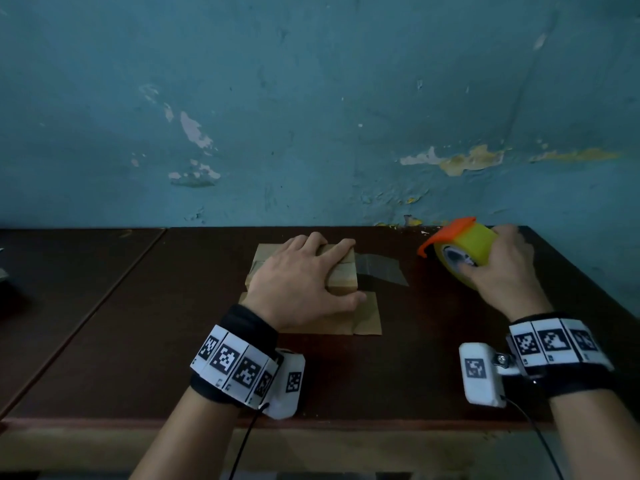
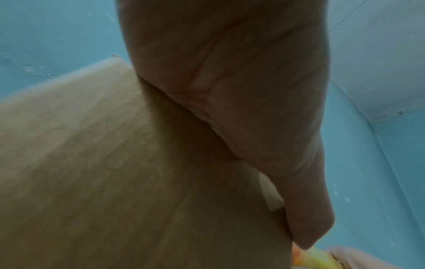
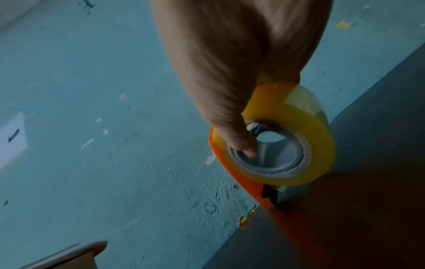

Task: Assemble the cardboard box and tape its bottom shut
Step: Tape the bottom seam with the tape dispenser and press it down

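Note:
A small cardboard box [image 1: 341, 280] stands on the dark brown table [image 1: 138, 323] with its closed flaps facing up. My left hand [image 1: 304, 282] lies flat on top of it, fingers spread and thumb along the near side. A strip of clear tape [image 1: 379, 270] runs from the box's top out to the right. My right hand [image 1: 498, 268] grips a yellow tape roll [image 1: 464, 252] in an orange dispenser [image 1: 446, 232], held above the table right of the box, thumb inside the core [image 3: 271, 151]. The left wrist view fills with palm [image 2: 230, 91] and cardboard [image 2: 103, 172].
A loose cardboard flap [image 1: 367, 315] lies flat on the table in front of the box. A peeling blue wall [image 1: 311, 116] rises right behind the table. A seam [image 1: 104, 296] divides this table from another surface at the left.

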The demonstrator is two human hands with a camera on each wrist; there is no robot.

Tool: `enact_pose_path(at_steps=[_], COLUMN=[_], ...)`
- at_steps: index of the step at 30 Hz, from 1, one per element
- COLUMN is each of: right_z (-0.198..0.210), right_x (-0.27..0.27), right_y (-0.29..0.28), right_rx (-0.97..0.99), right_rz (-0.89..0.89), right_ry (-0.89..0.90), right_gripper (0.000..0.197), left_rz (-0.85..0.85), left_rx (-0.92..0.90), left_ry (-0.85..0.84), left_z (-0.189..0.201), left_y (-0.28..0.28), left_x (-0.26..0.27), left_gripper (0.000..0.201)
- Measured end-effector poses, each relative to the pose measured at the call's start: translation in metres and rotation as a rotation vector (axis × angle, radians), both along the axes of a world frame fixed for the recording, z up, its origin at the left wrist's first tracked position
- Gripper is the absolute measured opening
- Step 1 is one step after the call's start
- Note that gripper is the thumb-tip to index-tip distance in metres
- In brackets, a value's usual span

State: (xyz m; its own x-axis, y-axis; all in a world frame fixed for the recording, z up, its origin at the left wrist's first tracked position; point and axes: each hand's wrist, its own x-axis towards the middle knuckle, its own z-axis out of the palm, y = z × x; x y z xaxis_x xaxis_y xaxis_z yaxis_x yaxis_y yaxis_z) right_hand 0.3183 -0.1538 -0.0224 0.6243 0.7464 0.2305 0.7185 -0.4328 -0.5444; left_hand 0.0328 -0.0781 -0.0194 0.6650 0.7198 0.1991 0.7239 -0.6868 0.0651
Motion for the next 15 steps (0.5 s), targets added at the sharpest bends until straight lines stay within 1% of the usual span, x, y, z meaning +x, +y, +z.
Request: enact_pose_path(at_steps=[2, 7, 15], right_z=[0.003, 0.009, 0.017], right_x=[-0.001, -0.012, -0.024], right_y=[-0.002, -0.005, -0.005], right_rx=[-0.075, -0.322, -0.46], right_rz=[0.073, 0.215, 0.268], right_ry=[-0.047, -0.227, -0.284], right_gripper=[0.073, 0.075, 0.08], left_rz=[0.001, 0.002, 0.009], left_rx=[0.001, -0.002, 0.008], left_ry=[-0.002, 0.001, -0.016], left_z=[0.0, 0.001, 0.0], left_y=[0.001, 0.001, 0.0], left_x=[0.0, 0.001, 0.0], left_gripper=[0.091, 0.091, 0.092])
